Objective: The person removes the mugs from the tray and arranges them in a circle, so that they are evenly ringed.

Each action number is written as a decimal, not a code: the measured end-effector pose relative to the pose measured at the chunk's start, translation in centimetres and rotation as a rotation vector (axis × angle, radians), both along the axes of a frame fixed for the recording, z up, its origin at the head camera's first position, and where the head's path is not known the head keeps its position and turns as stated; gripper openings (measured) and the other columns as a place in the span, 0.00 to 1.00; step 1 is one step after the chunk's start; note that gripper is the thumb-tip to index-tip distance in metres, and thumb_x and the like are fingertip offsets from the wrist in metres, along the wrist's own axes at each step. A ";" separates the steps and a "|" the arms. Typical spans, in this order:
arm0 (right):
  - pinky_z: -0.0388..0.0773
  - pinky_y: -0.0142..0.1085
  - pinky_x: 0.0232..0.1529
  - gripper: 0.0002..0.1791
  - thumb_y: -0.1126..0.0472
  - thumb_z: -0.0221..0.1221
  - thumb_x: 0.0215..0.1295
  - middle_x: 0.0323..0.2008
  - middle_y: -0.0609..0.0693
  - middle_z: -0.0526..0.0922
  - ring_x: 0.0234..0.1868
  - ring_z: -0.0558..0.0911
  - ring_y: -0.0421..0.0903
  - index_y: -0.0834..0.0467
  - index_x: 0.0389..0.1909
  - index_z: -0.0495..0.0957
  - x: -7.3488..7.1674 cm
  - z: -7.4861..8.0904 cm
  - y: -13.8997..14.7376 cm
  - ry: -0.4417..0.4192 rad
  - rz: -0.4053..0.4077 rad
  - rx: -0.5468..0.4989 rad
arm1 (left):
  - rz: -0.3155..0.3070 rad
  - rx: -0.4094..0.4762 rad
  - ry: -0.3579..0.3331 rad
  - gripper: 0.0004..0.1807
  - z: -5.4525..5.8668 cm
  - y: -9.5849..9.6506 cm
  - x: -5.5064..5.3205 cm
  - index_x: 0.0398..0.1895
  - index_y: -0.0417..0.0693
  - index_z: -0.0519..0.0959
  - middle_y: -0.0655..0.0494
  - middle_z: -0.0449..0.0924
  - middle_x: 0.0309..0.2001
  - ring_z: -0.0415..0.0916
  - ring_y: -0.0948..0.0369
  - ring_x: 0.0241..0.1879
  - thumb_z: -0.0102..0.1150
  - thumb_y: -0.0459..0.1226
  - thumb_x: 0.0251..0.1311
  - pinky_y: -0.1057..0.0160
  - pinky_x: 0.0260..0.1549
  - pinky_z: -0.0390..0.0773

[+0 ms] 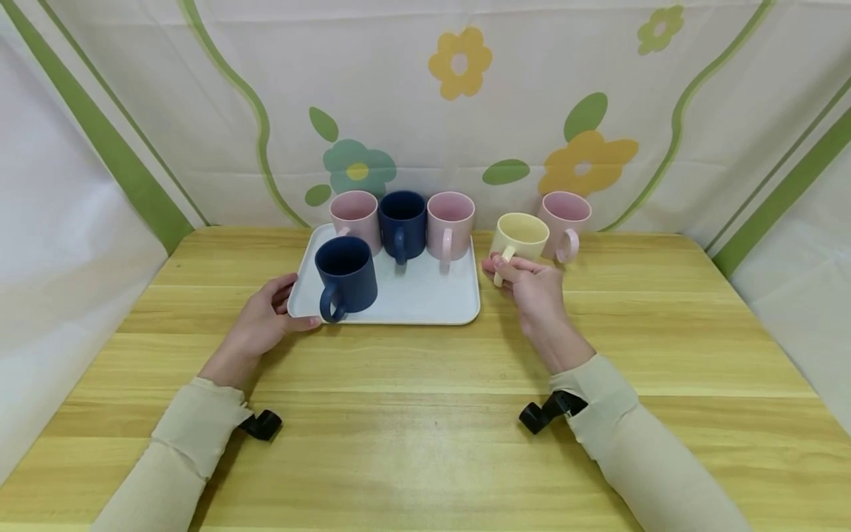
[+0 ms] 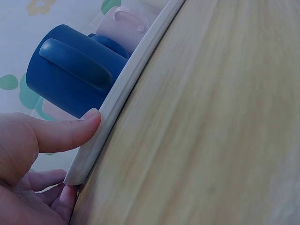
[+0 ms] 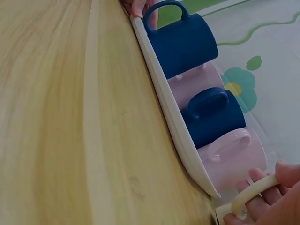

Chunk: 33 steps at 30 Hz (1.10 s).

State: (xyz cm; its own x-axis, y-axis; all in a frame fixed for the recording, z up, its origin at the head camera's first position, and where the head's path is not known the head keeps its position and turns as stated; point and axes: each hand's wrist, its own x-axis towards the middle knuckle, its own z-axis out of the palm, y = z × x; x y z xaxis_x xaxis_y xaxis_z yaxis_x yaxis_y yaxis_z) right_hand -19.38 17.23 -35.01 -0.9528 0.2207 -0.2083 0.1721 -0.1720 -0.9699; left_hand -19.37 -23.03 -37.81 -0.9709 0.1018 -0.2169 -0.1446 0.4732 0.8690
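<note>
My left hand [image 1: 261,319] grips the near left corner of a white tray [image 1: 422,299], its thumb along the front rim. In the left wrist view the thumb [image 2: 65,133] presses the rim and the other fingers curl round the corner. A navy mug [image 1: 352,282] stands on the tray close to that hand. Behind it is a row of a pink mug [image 1: 359,219], another navy mug [image 1: 407,229] and a second pink mug [image 1: 455,222]. Just right of the tray, my right hand [image 1: 540,295] pinches the handle of a pale yellow mug [image 1: 515,235]; whether its base touches the table is hidden.
One more pink mug [image 1: 564,222] stands on the wooden table [image 1: 425,414], right behind the yellow mug. A white curtain [image 1: 425,125] with printed flowers hangs along the table's back edge. The tray's right front part is bare.
</note>
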 end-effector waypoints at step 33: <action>0.75 0.40 0.70 0.07 0.61 0.64 0.76 0.53 0.49 0.89 0.55 0.87 0.39 0.57 0.48 0.88 -3.2 -1.6 1.7 0.032 0.111 0.004 | 0.001 0.010 -0.003 0.59 0.2 0.3 0.0 0.88 0.43 0.44 0.35 0.53 0.84 0.57 0.38 0.80 0.75 0.33 0.62 0.38 0.80 0.60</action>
